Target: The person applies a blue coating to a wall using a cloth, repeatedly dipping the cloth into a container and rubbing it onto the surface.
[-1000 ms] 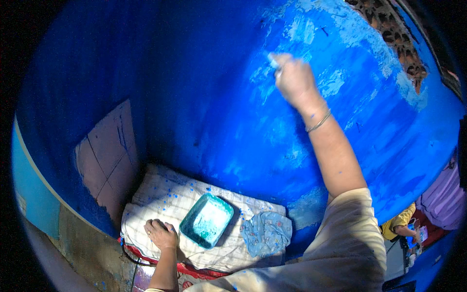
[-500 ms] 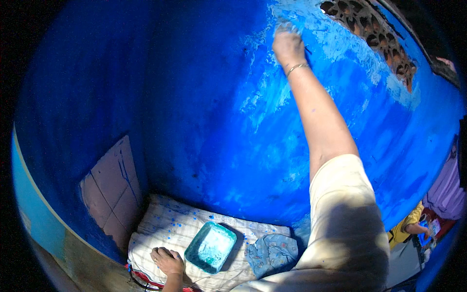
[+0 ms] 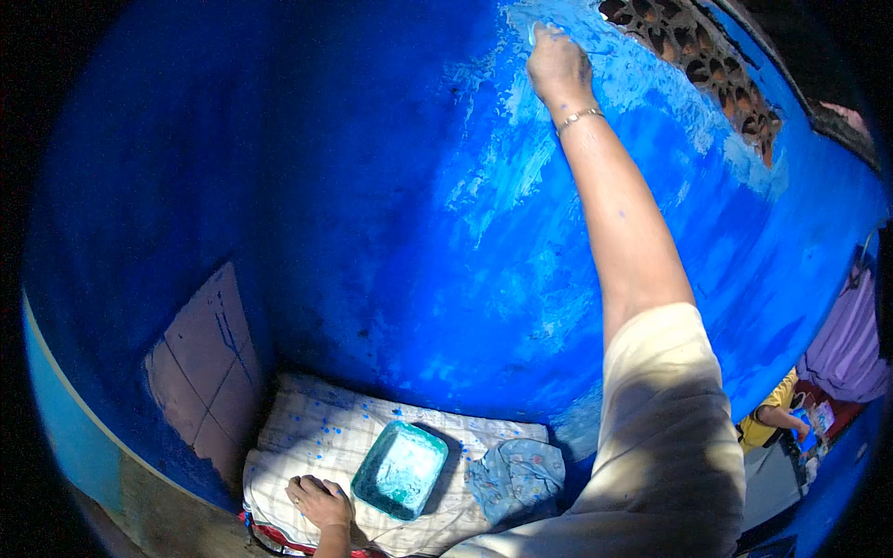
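Head view: tall blue wall [image 3: 391, 232] across most of the space, dark toward the left corner, brighter on the right. Rough pale blue patches [image 3: 516, 153] high up, streaky around the right hand [image 3: 560, 70]. Toward the upper right, a broken-edged gap with patterned blocks [image 3: 704, 67] inside. Pinkish tiles [image 3: 209, 363] low at the left, ragged along the edge. Turquoise wall [image 3: 79, 437] at the far lower left.

Right hand high at the end of an outstretched arm, bracelet [image 3: 580, 118] at the wrist, fingers curled together on a small pale thing [image 3: 533, 35], too small to name. Pale thing touching the wall or just off it: cannot tell which.

Left hand [image 3: 321, 502] low down, palm side on a checked white cloth [image 3: 279, 465] spotted with blue, fingers bent and nearly together, thumb slightly apart. Just to its right, a green tray [image 3: 402, 509] with white smears inside; then a crumpled blue cloth [image 3: 516, 476], well apart from that hand.

Long edge of the white cloth near the foot of the wall, red along the opposite side. Narrow strip of white cloth between left hand and tray; broad stretch of blue wall between right hand and tray. Cream sleeve [image 3: 660, 409] close beside the crumpled cloth. At the far right, a person in yellow [image 3: 772, 416] and a purple cloth [image 3: 848, 339], well apart from both hands.
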Demonstrator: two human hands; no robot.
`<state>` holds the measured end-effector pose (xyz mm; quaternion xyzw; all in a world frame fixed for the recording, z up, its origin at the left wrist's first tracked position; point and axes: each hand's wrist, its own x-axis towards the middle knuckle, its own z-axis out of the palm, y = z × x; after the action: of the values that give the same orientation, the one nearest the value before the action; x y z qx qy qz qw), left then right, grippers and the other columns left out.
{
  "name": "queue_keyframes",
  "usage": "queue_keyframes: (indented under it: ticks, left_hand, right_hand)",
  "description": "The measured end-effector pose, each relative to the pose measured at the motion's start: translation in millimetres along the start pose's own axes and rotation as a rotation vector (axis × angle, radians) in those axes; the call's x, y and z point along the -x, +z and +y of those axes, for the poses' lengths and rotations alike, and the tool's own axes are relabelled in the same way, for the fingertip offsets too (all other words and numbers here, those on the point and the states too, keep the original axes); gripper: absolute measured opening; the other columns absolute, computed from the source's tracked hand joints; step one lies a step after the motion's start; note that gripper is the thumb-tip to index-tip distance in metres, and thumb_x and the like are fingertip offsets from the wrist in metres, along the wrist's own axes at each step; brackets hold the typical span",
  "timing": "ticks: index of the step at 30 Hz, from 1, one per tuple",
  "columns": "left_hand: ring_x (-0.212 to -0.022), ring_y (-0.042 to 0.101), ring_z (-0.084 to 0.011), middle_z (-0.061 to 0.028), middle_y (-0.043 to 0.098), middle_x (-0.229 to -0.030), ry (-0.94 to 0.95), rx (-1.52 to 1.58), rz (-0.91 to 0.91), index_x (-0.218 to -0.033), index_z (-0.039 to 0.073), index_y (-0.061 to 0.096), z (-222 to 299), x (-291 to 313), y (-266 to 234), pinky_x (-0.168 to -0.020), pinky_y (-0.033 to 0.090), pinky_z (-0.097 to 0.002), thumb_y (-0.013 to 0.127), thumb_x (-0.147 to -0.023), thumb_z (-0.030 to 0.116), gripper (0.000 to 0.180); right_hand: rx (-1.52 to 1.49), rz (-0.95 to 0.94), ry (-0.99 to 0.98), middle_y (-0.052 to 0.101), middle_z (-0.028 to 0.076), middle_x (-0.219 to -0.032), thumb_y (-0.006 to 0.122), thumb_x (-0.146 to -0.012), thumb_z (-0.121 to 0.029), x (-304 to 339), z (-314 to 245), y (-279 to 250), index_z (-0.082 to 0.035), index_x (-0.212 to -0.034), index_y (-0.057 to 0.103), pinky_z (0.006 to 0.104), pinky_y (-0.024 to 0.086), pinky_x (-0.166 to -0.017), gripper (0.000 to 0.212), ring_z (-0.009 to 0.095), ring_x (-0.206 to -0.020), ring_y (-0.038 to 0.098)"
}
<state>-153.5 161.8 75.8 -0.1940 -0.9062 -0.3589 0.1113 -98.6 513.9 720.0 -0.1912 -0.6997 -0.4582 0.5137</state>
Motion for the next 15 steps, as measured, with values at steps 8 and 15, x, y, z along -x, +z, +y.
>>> queue_keyframes:
  ticks: [8,15]
  left_hand:
    - [-0.111,0.038,-0.0440,-0.0281,0.042,-0.114,0.018,0.012,0.057,-0.094,-0.004,0.048,-15,-3,-9,-0.097,0.031,-0.0516,0.054,-0.076,0.014,0.027]
    - [-0.107,0.042,-0.0433,-0.0281,0.045,-0.113,0.123,-0.031,0.055,-0.093,-0.003,0.051,-14,-3,18,-0.095,0.034,-0.0508,0.055,-0.078,0.025,0.032]
  right_hand:
    - [-0.502,-0.607,-0.147,0.064,0.019,-0.072,0.052,-0.078,-0.010,186,-143,-25,-0.002,-0.076,0.067,0.0410,0.051,-0.065,0.016,0.033,-0.071,0.065]
    - [-1.159,-1.252,0.285,0.070,0.012,-0.092,0.059,-0.080,0.000,282,-131,-127,0.001,-0.101,0.068,0.0271,0.050,-0.073,0.023,0.012,-0.080,0.062]
